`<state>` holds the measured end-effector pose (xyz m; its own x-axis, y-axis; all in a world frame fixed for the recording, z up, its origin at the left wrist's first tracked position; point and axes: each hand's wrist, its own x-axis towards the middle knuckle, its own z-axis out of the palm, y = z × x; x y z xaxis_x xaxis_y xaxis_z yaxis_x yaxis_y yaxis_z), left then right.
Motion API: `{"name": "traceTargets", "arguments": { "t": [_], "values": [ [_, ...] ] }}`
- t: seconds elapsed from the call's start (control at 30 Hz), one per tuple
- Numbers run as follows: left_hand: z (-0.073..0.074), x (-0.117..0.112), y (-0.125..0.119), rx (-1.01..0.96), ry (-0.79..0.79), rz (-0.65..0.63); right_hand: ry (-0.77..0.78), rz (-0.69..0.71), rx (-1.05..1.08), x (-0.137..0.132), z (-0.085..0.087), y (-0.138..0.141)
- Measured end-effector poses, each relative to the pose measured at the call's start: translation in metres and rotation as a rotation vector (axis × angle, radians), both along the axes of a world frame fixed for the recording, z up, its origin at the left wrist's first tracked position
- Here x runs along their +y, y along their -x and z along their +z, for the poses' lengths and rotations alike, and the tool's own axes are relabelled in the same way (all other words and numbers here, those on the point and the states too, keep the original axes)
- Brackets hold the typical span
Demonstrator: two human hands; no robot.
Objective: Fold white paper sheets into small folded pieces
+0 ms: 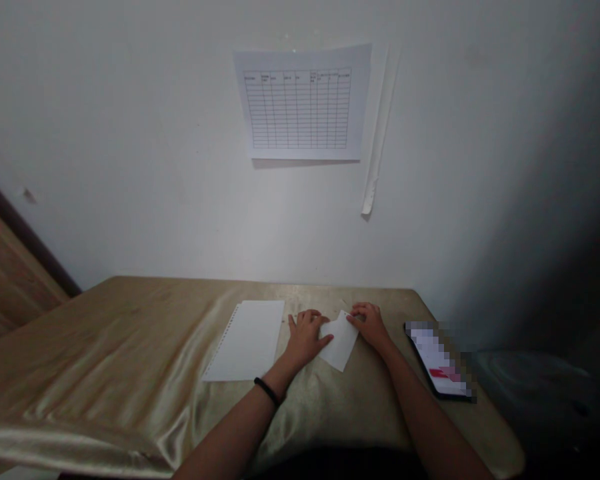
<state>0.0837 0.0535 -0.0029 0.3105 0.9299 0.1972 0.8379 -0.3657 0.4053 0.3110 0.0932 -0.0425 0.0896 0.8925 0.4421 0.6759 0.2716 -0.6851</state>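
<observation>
A small piece of folded white paper lies at a slant on the gold tablecloth, between my two hands. Its upper corner is under the fingertips of my right hand, which are pinched together there. My left hand rests at the paper's left side, fingers spread, with thumb and index fingertip touching its edge. A black band circles my left wrist. Left of that hand lies a stack of white loose-leaf sheets with punched holes along its left edge.
A phone with a lit, partly blurred screen lies near the table's right edge. The satin tablecloth is wrinkled on the left. A printed table sheet and a narrow paper strip hang on the wall behind.
</observation>
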Motion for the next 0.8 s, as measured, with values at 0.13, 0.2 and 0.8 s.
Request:
{"name": "traceTargets", "arguments": {
  "t": [0.13,0.2,0.8],
  "values": [
    [0.001,0.0,0.0,0.007,0.004,0.007,-0.005,-0.01,0.03,-0.001,0.001,-0.001],
    [0.002,-0.001,-0.001,0.012,0.009,0.018,-0.014,-0.021,0.049,-0.001,0.001,-0.002],
    [-0.001,0.001,0.004,0.011,-0.057,0.054,-0.19,-0.3,0.252,-0.016,0.03,-0.013]
  ]
}}
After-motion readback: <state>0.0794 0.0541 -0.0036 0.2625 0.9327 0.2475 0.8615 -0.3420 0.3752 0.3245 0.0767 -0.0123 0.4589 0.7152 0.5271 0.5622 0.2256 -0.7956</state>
